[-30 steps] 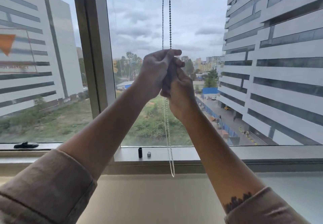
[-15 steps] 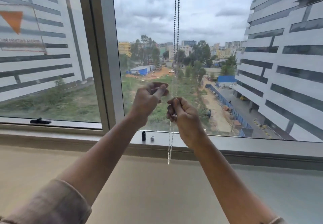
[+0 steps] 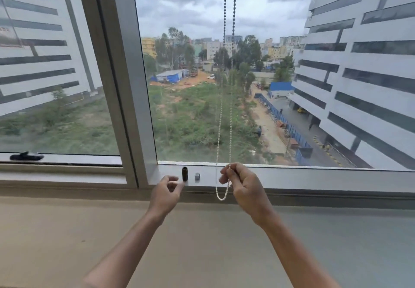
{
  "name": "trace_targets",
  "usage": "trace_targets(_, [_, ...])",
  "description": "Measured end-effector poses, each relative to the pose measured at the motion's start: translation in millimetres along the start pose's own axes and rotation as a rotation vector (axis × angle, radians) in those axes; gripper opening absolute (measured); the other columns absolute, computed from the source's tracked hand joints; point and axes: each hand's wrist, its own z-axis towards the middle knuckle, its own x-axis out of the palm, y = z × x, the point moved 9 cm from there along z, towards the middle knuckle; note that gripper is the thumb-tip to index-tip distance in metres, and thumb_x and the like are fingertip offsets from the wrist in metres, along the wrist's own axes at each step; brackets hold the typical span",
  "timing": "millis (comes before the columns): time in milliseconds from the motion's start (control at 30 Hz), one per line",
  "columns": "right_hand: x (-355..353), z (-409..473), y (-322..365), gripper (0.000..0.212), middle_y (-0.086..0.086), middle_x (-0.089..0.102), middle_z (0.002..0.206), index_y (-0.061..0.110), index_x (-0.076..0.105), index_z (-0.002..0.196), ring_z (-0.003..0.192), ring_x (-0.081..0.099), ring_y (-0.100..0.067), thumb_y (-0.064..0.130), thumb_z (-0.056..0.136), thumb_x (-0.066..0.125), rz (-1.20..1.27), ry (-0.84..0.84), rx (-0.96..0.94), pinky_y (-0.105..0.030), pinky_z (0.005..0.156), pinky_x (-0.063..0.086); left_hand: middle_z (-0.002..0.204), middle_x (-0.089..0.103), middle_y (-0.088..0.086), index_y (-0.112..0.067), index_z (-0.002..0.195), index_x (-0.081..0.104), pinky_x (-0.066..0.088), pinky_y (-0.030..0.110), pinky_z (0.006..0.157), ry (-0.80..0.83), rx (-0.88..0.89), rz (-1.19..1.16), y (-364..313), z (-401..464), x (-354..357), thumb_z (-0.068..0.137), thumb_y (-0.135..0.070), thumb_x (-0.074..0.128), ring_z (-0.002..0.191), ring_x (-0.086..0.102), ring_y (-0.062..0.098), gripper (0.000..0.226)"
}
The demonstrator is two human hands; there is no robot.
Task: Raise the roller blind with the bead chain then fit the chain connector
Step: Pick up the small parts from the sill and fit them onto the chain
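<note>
Head view: bead chain (image 3: pixel 230 112) vertical in right hand (image 3: pixel 243 186) pinch grip, left hand (image 3: pixel 166 192) loose, empty.

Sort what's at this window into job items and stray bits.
Job:
bead chain, pinched by right hand
black connector piece on the sill, at left hand
small grey piece, likely its mate

Stray:
black window handle

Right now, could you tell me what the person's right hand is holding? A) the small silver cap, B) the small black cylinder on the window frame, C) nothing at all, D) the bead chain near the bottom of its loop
D: the right hand pinches the bead chain just above the bottom of its loop, while the black cylinder and the silver cap stand untouched on the window frame.
</note>
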Motion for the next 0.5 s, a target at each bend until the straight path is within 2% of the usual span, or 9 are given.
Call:
trace_targets(100, [9.2,8.5,-19.5,0.017,-0.019,0.075,0.089,0.005,0.068,0.102,0.071,0.062,-0.003,0.002,0.109,0.052,-0.052,0.004,0.023,-0.017,0.070,0.048,0.107,0.077,0.009,-0.007,0.130,0.070,0.057,0.034,0.088,0.009,0.037,0.085,12.4,29.5,7.1,0.099,-0.021,0.079,0.095,0.073,0.024,0.035])
trace_targets(200, [17.0,16.1,-39.6,0.015,-0.009,0.077,0.087,0.008,0.069,0.101,0.075,0.066,-0.005,0.003,0.108,0.056,-0.121,-0.007,0.052,-0.018,0.073,0.051,0.128,0.071,0.018,-0.006,0.142,0.064,0.054,0.038,0.099,0.016,0.091,0.164,18.0,56.9,15.0,0.099,-0.018,0.079,0.117,0.069,0.031,0.047])
trace_targets(267, [23.0,22.5,-52.0,0.015,-0.003,0.079,0.087,0.010,0.070,0.100,0.081,0.070,-0.011,0.005,0.108,0.057,-0.156,-0.015,0.070,-0.019,0.077,0.052,0.137,0.068,0.021,-0.002,0.146,0.061,0.053,0.044,0.106,0.032,0.125,0.187,20.2,74.3,23.3,0.097,-0.015,0.081,0.125,0.067,0.035,0.055])
trace_targets(367, [30.6,31.9,-63.8,0.016,0.002,0.079,0.087,0.012,0.071,0.100,0.084,0.072,-0.010,0.006,0.107,0.059,-0.181,-0.034,0.080,-0.020,0.081,0.054,0.139,0.068,0.024,0.001,0.146,0.061,0.053,0.046,0.106,0.058,0.147,0.206,24.6,94.9,35.9,0.094,-0.013,0.085,0.124,0.068,0.037,0.059])
trace_targets(500, [36.9,41.1,-77.2,0.017,0.002,0.080,0.087,0.012,0.072,0.098,0.092,0.078,-0.009,0.004,0.106,0.060,-0.202,-0.075,0.082,-0.017,0.085,0.056,0.129,0.073,0.022,0.003,0.139,0.066,0.054,0.046,0.103,0.075,0.135,0.204,36.2,114.4,47.6,0.090,-0.012,0.089,0.118,0.070,0.037,0.056])
